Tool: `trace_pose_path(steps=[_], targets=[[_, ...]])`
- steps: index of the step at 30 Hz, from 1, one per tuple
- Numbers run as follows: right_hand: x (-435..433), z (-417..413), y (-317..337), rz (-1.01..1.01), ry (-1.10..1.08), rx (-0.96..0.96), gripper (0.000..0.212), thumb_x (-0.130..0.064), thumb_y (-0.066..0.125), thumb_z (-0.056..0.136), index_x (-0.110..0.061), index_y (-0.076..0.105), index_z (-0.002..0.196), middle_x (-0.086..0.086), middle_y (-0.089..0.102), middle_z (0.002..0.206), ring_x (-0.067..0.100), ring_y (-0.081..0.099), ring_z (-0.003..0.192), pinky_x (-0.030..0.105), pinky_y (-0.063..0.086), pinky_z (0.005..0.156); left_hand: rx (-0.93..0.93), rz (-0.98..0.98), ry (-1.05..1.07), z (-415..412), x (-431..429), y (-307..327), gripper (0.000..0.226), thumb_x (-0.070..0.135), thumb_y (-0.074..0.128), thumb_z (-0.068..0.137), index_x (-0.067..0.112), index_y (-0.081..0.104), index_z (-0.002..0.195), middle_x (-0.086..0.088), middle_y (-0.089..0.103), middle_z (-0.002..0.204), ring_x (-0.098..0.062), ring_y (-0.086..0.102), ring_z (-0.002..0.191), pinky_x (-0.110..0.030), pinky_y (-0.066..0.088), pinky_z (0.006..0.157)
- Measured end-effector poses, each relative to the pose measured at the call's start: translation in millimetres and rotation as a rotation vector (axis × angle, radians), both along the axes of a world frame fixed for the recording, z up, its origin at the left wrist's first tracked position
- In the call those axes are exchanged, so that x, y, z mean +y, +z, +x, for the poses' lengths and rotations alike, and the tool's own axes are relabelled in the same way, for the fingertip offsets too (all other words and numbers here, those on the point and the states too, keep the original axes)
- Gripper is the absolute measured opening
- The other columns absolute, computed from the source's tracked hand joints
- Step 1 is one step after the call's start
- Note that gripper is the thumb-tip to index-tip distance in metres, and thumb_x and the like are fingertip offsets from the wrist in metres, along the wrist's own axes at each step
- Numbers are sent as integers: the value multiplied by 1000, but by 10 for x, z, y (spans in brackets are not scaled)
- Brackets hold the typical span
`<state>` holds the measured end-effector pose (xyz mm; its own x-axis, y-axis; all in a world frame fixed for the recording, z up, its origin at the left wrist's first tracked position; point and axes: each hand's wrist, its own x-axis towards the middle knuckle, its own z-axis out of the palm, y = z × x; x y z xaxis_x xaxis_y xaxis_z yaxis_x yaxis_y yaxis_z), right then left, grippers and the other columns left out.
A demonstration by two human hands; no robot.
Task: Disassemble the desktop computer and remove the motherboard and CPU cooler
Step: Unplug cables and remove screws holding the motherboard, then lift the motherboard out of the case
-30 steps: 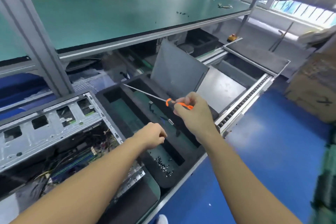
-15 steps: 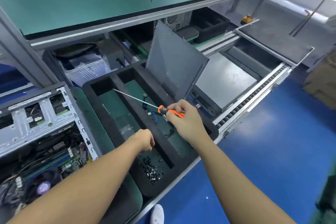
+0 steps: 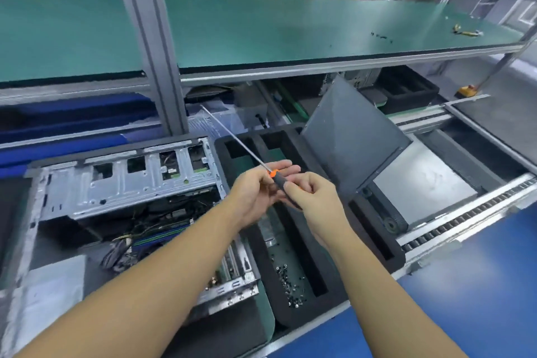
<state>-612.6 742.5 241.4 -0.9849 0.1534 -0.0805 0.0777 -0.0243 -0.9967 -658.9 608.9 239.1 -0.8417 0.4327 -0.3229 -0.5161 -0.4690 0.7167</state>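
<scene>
Gripping screwdriver (image 3: pixel 278 178) handle in right hand (image 3: pixel 316 200), resting it on flat-fingered left hand (image 3: pixel 257 193) (shaft angled away), beside opened computer case (image 3: pixel 130 183).

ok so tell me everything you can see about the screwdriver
The screwdriver has a long, thin silvery shaft and a dark handle with an orange collar. It is held above the black foam tray, shaft slanting up and away to the left. The right hand grips the handle; the left hand, fingers straight, lies under the collar.
</scene>
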Motion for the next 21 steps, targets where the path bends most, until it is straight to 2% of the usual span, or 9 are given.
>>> trace_pose_path(steps=[2, 3, 5, 7, 9, 10, 14, 18, 21], targets=[[-282, -39, 45, 71, 107, -60, 25, -6, 67, 79, -9, 47, 63, 11, 68, 81, 32, 74, 80, 45, 57, 73, 51, -79, 36, 102, -334, 82, 53, -5, 25, 81, -6, 60, 120, -19, 71, 112, -27, 68, 89, -32, 46, 65], [-435, -50, 66, 87, 164, -94, 19, -3, 68, 80, -4, 50, 73, 11, 71, 88, 39, 73, 84, 53, 55, 75, 62, -113, 49, 155, -502, 102, 53, -4, 24, 83, -5, 60, 122, -17, 72, 107, -25, 65, 82, -30, 42, 61], [-782, -57, 103, 87, 280, -120, 20, 5, 65, 85, -6, 48, 87, 19, 70, 99, 46, 70, 85, 47, 55, 69, 68, -179, 92, 261, -862, 123, 53, -2, 25, 86, -3, 60, 125, -13, 71, 102, -23, 57, 77, -29, 37, 58], [-1181, -31, 137, 92, 380, -136, 25, 7, 63, 87, -12, 47, 89, 19, 65, 88, 35, 67, 76, 33, 50, 59, 66, -190, 150, 378, -1239, 128, 51, -1, 26, 89, -4, 59, 128, -19, 68, 111, -31, 60, 92, -37, 48, 75], [-1605, 33, 151, 82, 459, -163, 22, 4, 63, 87, -11, 50, 96, 12, 63, 84, 24, 65, 69, 30, 50, 56, 71, -201, 199, 511, -1622, 135, 46, 0, 30, 93, 0, 59, 129, -24, 65, 122, -34, 61, 109, -46, 46, 97], [-1812, 68, 154, 73, 483, -177, 23, 4, 63, 88, -9, 50, 102, 12, 63, 85, 23, 65, 70, 32, 52, 57, 80, -215, 218, 592, -1820, 150, 45, 0, 31, 95, 2, 59, 130, -22, 64, 124, -32, 60, 112, -44, 45, 98], [-2603, 258, 186, 0, 615, -171, 28, 9, 55, 93, -6, 48, 115, 16, 63, 90, 32, 65, 80, 53, 55, 74, 137, -290, 260, 913, -2650, 146, 39, -1, 38, 99, 13, 59, 129, -19, 62, 115, -29, 54, 102, -36, 44, 78], [-3324, 498, 217, -67, 852, -171, 37, 16, 48, 93, -14, 56, 115, 5, 71, 90, 19, 69, 79, 38, 59, 69, 175, -286, 312, 1346, -3537, 26, 34, 2, 51, 98, 9, 60, 130, -21, 65, 116, -34, 56, 103, -37, 50, 79], [-3852, 704, 182, -57, 1039, -162, 41, 18, 52, 88, -10, 56, 117, 5, 71, 99, 18, 68, 86, 38, 58, 72, 190, -222, 351, 1789, -4185, -69, 43, 4, 66, 90, 17, 62, 130, -15, 66, 127, -28, 64, 112, -35, 56, 85]])
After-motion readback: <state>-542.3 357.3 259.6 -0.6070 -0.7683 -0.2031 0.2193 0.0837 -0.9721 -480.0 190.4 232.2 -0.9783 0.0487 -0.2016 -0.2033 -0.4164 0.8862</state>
